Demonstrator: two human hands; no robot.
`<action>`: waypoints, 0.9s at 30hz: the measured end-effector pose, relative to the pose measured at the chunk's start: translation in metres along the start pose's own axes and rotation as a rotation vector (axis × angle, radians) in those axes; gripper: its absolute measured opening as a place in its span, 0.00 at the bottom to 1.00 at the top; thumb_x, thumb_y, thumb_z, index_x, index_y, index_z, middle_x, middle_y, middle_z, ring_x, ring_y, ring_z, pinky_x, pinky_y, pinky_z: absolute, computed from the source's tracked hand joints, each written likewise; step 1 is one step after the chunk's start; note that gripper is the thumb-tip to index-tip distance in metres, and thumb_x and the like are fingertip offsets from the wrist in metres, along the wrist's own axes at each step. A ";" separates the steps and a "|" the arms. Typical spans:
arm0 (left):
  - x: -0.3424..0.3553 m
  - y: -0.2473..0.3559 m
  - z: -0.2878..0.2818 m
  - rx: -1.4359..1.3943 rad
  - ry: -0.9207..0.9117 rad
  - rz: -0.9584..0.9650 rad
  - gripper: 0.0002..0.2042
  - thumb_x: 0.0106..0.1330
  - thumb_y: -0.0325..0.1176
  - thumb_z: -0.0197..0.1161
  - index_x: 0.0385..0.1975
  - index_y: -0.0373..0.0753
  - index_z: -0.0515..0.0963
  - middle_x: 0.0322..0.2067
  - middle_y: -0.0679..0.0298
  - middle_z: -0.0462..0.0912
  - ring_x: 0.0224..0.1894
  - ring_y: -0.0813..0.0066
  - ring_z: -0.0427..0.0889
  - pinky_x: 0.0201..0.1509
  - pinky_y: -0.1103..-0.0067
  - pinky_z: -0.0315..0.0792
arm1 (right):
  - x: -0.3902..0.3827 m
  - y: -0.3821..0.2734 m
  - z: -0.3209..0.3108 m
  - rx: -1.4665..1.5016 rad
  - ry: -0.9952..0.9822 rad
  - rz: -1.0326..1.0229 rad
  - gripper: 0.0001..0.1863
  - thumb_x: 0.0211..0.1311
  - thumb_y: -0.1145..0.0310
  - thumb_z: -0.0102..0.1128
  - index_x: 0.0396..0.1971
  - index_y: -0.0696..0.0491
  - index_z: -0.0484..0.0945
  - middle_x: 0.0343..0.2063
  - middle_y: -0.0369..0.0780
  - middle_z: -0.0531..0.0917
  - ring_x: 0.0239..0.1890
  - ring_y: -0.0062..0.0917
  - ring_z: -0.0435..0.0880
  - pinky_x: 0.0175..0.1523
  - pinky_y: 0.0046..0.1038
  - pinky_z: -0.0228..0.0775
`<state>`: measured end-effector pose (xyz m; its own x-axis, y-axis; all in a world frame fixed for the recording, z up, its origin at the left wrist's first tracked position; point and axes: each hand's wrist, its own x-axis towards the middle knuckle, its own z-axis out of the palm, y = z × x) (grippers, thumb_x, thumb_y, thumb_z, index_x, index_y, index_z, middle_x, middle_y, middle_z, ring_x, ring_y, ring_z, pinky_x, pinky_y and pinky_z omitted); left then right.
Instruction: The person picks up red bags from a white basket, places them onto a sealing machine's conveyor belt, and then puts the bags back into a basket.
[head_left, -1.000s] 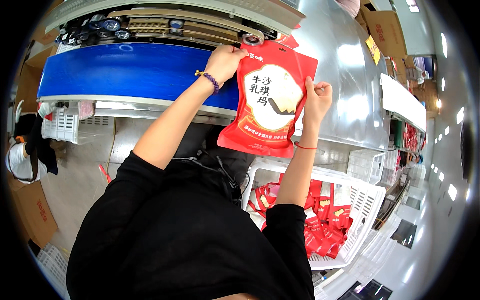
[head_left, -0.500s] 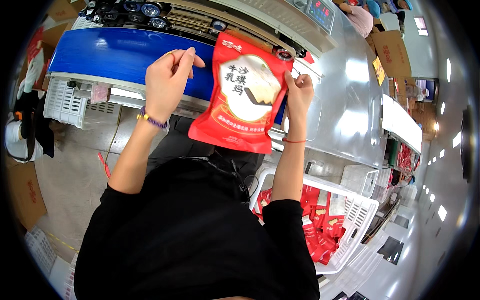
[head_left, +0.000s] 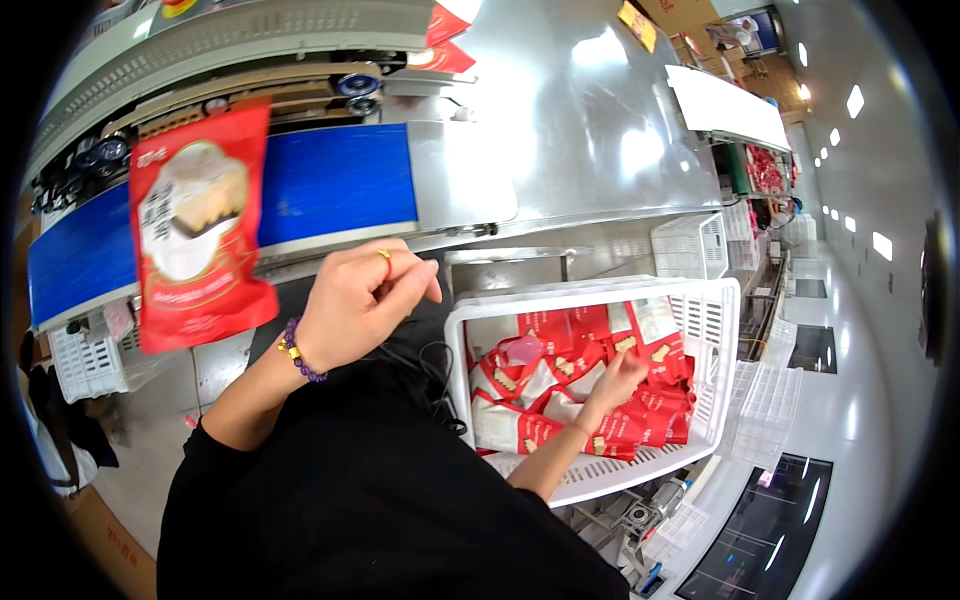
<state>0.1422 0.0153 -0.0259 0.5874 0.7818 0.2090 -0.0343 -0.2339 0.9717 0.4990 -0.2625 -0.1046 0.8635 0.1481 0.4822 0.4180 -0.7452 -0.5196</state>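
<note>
A red snack pouch (head_left: 200, 285) with a white panel hangs with its top edge at the band sealer (head_left: 190, 110), in front of the blue conveyor belt (head_left: 340, 185). Right of that pouch is my left hand (head_left: 350, 305), apart from it; its fingers are curled and nothing shows in them. My right hand (head_left: 618, 382) reaches into a white plastic basket (head_left: 725, 340), down among several red and white pouches (head_left: 545, 340). It touches or nearly touches the pouches there. Its fingers are small and blurred, so their grip does not show.
A steel worktop (head_left: 560, 120) extends beyond the basket, with more red pouches (head_left: 445, 45) by the sealer. White crates (head_left: 690, 245) stand past the basket, and another crate (head_left: 85, 355) is under the belt at left. A motor (head_left: 640, 515) sits near the basket's front side.
The pouch is out of my right hand and at the sealer, now further left in view. My right hand has gone down into the basket. The view has turned to the right.
</note>
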 end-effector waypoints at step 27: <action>-0.014 -0.014 0.011 -0.183 -0.158 -0.058 0.07 0.67 0.27 0.57 0.31 0.34 0.82 0.23 0.73 0.73 0.23 0.90 0.66 0.26 0.89 0.57 | -0.053 0.005 -0.120 -0.335 -0.797 0.053 0.12 0.48 0.74 0.67 0.37 0.55 0.83 0.29 0.44 0.86 0.31 0.32 0.85 0.37 0.30 0.74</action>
<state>0.1436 0.0012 -0.0439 0.7110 0.6878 0.1464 -0.1344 -0.0715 0.9883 0.4210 -0.3518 -0.0479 0.8721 0.4262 -0.2406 0.3747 -0.8977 -0.2320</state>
